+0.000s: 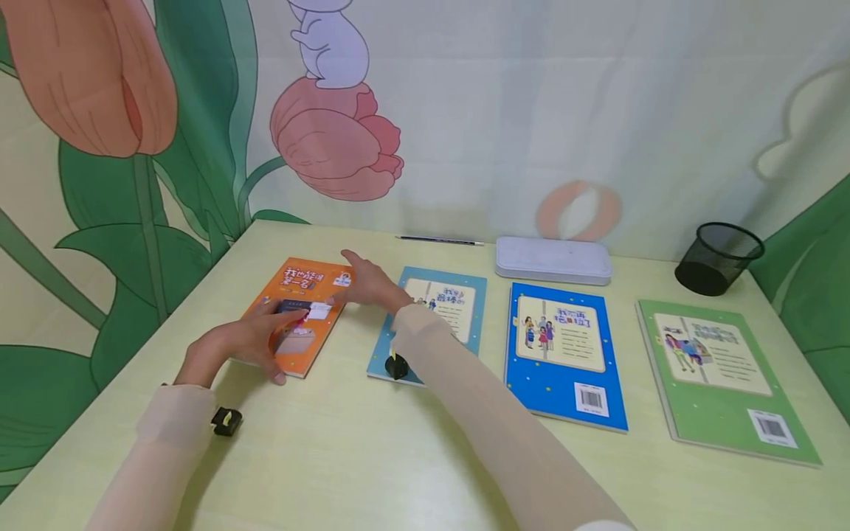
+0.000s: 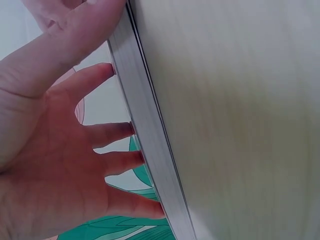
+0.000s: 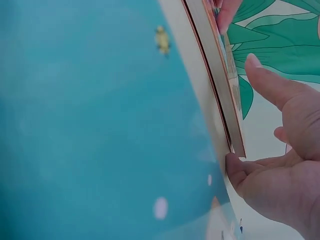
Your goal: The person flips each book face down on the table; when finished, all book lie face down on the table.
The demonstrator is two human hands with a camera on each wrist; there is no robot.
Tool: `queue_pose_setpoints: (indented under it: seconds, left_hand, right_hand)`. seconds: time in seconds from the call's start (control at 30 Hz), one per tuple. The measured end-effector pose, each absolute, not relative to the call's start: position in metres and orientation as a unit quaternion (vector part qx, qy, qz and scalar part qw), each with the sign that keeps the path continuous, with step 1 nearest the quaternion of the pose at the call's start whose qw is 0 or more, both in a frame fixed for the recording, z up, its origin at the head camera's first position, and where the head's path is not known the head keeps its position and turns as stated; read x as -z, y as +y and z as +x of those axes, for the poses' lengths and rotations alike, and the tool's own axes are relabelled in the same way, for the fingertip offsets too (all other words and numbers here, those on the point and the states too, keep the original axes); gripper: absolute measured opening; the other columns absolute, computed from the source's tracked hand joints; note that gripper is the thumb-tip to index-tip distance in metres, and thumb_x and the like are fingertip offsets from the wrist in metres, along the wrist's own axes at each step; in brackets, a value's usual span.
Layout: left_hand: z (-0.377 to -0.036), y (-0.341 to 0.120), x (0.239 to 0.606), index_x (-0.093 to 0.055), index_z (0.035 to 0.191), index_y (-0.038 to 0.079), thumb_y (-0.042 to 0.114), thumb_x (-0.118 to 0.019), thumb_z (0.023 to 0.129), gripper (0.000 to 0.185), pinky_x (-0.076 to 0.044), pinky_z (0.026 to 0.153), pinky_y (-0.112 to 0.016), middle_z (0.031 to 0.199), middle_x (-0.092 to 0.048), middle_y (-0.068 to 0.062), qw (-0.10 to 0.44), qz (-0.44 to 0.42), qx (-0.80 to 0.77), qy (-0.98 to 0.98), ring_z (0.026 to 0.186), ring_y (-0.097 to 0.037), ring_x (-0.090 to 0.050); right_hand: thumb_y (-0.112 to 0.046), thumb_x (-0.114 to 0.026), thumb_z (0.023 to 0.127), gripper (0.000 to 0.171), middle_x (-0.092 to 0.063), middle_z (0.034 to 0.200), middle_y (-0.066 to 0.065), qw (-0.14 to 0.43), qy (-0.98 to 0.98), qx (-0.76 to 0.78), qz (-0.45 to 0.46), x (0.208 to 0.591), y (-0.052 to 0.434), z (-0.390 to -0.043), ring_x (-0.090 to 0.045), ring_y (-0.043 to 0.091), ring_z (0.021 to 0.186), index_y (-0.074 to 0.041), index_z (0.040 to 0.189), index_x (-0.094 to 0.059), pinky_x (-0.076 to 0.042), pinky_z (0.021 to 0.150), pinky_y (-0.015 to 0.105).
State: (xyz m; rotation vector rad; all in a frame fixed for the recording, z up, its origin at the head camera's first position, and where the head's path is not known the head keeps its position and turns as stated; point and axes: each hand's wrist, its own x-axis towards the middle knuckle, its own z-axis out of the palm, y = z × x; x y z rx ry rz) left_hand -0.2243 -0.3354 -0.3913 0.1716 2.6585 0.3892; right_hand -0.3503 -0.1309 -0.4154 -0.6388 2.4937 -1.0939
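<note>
An orange book (image 1: 304,355) lies face up at the left of the table, with white lettering and a picture on its cover. My left hand (image 1: 247,335) is spread over its left side, thumb by the near edge. In the left wrist view, several outstretched fingertips (image 2: 131,204) touch the book's cover. My right hand (image 1: 373,286) is at the book's right edge, near the far corner. In the right wrist view, one fingertip meets the orange book's corner, and the raised thumb (image 3: 272,85) stands apart from it. A light-blue book (image 1: 473,310) lies below the right wrist.
A blue book (image 1: 554,394) and a green book (image 1: 717,417) lie further right, barcodes showing. Behind them are a pencil (image 1: 441,240), a pale pencil case (image 1: 553,258) and a black mesh pen holder (image 1: 717,258). A patterned curtain (image 1: 451,133) hangs behind the table.
</note>
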Motion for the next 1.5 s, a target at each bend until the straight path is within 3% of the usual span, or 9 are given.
queue_pose_setpoints:
  seconds: [0.37, 0.73, 0.97, 1.1, 1.3, 1.5]
  left_hand:
    - [-0.223, -0.335, 0.39, -0.029, 0.158, 0.021, 0.042, -0.092, 0.063, 0.116, -0.027, 0.104, -0.081, 0.163, -0.007, -0.029, 0.222, 0.057, -0.138, 0.964, 0.149, -0.052, -0.001]
    - [-0.223, -0.331, 0.388, -0.028, 0.158, 0.022, 0.042, -0.092, 0.064, 0.116, -0.026, 0.103, -0.081, 0.163, -0.006, -0.028, 0.22, 0.054, -0.134, 0.965, 0.149, -0.051, -0.002]
    - [-0.224, -0.333, 0.388, -0.028, 0.158, 0.023, 0.044, -0.092, 0.063, 0.117, -0.025, 0.104, -0.081, 0.163, -0.006, -0.027, 0.221, 0.059, -0.132, 0.965, 0.149, -0.052, -0.001]
    - [-0.223, -0.334, 0.388, -0.028, 0.158, 0.023, 0.043, -0.092, 0.064, 0.116, -0.026, 0.105, -0.08, 0.163, -0.007, -0.027, 0.221, 0.059, -0.132, 0.964, 0.149, -0.051, -0.001]
    - [-0.223, -0.334, 0.388, -0.027, 0.159, 0.024, 0.042, -0.092, 0.064, 0.116, -0.027, 0.105, -0.08, 0.164, -0.006, -0.026, 0.224, 0.051, -0.136, 0.964, 0.149, -0.051, -0.001]
    - [-0.223, -0.332, 0.388, -0.028, 0.158, 0.024, 0.043, -0.092, 0.064, 0.116, -0.029, 0.104, -0.079, 0.163, -0.007, -0.026, 0.224, 0.053, -0.135, 0.964, 0.149, -0.05, -0.002]
  right_hand:
    - [-0.032, -0.081, 0.085, 0.094, -0.032, 0.164, 0.005, 0.183, 0.877, 0.383, -0.225, 0.411, -0.131, -0.353, -0.031, 0.027, 0.151, -0.025, 0.159, -0.023, -0.032, 0.12, 0.051]
    - [-0.033, -0.079, 0.086, 0.086, -0.029, 0.165, 0.005, 0.218, 0.831, 0.483, -0.171, 0.414, -0.133, -0.362, -0.031, 0.028, 0.149, -0.029, 0.157, -0.03, -0.032, 0.119, 0.053]
    - [-0.032, -0.079, 0.086, 0.083, -0.035, 0.158, 0.015, 0.244, 0.758, 0.587, -0.147, 0.407, -0.13, -0.359, -0.043, 0.033, 0.138, -0.026, 0.156, -0.034, -0.039, 0.115, 0.052]
    - [-0.033, -0.08, 0.086, 0.081, -0.036, 0.157, 0.013, 0.264, 0.717, 0.636, -0.109, 0.403, -0.13, -0.359, -0.044, 0.033, 0.138, -0.029, 0.154, -0.037, -0.039, 0.114, 0.053]
    - [-0.02, -0.076, 0.089, 0.076, -0.034, 0.157, 0.017, 0.26, 0.671, 0.69, -0.074, 0.405, -0.133, -0.362, -0.049, 0.037, 0.135, -0.024, 0.154, -0.037, -0.052, 0.101, 0.051]
    - [-0.002, -0.068, 0.092, 0.083, -0.041, 0.149, 0.023, 0.256, 0.682, 0.682, -0.063, 0.414, -0.137, -0.362, -0.062, 0.036, 0.121, -0.025, 0.159, -0.024, -0.059, 0.09, 0.042]
